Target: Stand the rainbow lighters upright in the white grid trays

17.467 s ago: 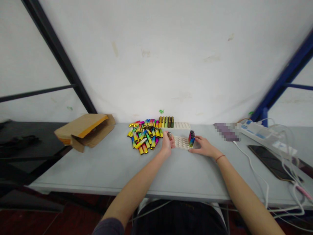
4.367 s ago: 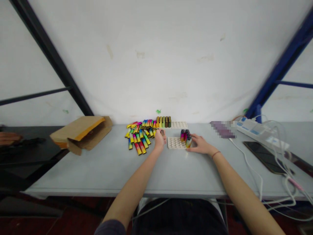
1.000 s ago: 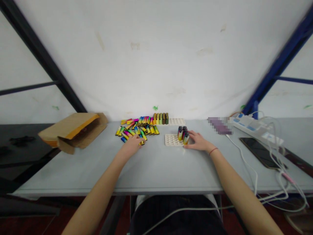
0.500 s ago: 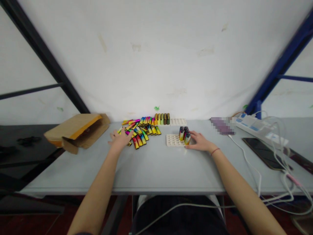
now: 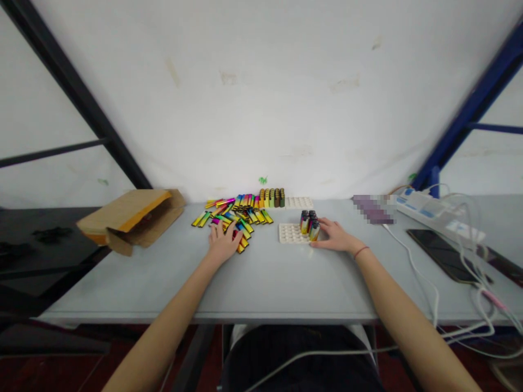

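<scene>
My left hand (image 5: 223, 242) rests over a loose pile of shiny rainbow-coloured lighters (image 5: 257, 216), fingers apart and touching those at its near side. Whether any lighter sits between its fingers is hidden. On the right, my right hand (image 5: 335, 236) curves round the right end of a white tray (image 5: 289, 233) with rows of holes, thumb at the near corner and fingers at the far side. Several lighters with black tops (image 5: 309, 224) stand upright in that end of the tray, close against the fingers.
Behind the pile, several upright lighters (image 5: 272, 198) stand in rows beside a second white tray (image 5: 299, 203). An open brown paper bag (image 5: 126, 215) lies at left. At right are a phone (image 5: 441, 255), a power strip (image 5: 437, 215) and loose white cables (image 5: 412, 264).
My left hand has moved right and slightly nearer across the pile, uncovering lighters at its left edge. My right hand has stayed at the tray.
</scene>
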### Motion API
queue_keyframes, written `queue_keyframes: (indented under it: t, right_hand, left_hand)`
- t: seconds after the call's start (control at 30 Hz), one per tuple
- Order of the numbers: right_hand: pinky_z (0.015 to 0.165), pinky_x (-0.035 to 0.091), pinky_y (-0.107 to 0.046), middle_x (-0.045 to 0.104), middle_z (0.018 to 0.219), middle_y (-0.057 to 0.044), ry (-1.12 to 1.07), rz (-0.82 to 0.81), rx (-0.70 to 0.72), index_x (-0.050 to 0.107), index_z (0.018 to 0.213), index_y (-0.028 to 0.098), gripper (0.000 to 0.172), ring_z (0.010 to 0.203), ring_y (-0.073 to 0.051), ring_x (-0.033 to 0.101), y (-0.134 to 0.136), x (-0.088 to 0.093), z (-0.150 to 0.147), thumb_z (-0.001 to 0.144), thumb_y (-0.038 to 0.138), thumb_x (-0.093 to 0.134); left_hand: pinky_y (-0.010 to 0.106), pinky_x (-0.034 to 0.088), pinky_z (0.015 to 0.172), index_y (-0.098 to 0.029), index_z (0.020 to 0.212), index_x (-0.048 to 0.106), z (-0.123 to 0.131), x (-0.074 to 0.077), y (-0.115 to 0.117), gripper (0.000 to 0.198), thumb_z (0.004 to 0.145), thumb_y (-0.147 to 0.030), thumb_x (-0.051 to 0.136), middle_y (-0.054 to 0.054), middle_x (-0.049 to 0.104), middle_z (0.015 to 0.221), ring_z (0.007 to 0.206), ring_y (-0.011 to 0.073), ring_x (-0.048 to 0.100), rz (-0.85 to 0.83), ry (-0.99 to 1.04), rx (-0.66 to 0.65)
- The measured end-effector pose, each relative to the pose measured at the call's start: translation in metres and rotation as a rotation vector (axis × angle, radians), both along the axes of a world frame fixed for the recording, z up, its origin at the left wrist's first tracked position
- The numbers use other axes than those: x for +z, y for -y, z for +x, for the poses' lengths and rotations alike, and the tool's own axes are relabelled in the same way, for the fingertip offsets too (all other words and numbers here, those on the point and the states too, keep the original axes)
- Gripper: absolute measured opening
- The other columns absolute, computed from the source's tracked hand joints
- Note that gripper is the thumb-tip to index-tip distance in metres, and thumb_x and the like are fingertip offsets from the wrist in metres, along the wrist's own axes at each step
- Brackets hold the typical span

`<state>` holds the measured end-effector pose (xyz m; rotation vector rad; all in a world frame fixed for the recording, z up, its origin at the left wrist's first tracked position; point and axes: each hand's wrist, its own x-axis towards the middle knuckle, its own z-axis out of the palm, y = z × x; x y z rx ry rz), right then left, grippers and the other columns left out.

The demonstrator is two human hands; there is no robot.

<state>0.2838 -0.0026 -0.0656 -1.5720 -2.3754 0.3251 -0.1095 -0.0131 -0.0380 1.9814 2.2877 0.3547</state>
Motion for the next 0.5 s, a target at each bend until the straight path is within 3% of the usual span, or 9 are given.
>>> queue_keyframes:
  t: [0.1,0.2,0.33,0.5]
  right_hand:
    - [0.121,0.032,-0.068,0.051,0.159,-0.02,-0.008,-0.005,-0.003,0.062,0.146,0.022,0.085,0.146,-0.047,0.046,0.001,0.0,0.0,0.079,0.074,0.071]
    - [0.122,0.031,-0.067,0.05,0.16,-0.019,-0.011,-0.009,-0.009,0.061,0.148,0.023,0.086,0.147,-0.046,0.045,0.001,0.001,0.0,0.08,0.074,0.07]
    - [0.122,0.029,-0.069,0.049,0.161,-0.02,-0.014,-0.011,-0.016,0.058,0.15,0.022,0.088,0.149,-0.047,0.043,0.002,0.001,0.0,0.08,0.074,0.071]
    - [0.122,0.028,-0.07,0.048,0.162,-0.021,-0.005,-0.008,-0.006,0.057,0.151,0.021,0.088,0.149,-0.046,0.043,0.001,0.0,0.0,0.081,0.073,0.069]
  left_hand:
    - [0.077,0.023,0.12,-0.033,0.157,0.052,0.013,0.0,0.016,0.055,0.105,-0.047,0.038,0.011,0.027,0.175,0.162,0.0428,0.017,0.072,-0.035,-0.065]
    - [0.081,0.022,0.118,-0.034,0.154,0.055,0.027,0.002,0.024,0.058,0.101,-0.057,0.044,0.01,0.031,0.173,0.16,0.0443,0.02,0.054,-0.026,-0.157]
    - [0.078,0.022,0.12,-0.033,0.149,0.058,0.031,0.003,0.025,0.053,0.1,-0.049,0.051,0.009,0.043,0.167,0.157,0.0416,0.029,0.048,-0.019,-0.283]
    - [0.067,0.029,0.121,-0.03,0.137,0.064,0.019,-0.003,0.034,0.041,0.097,-0.039,0.055,0.01,0.057,0.155,0.147,0.035,0.046,0.105,0.01,-0.499]
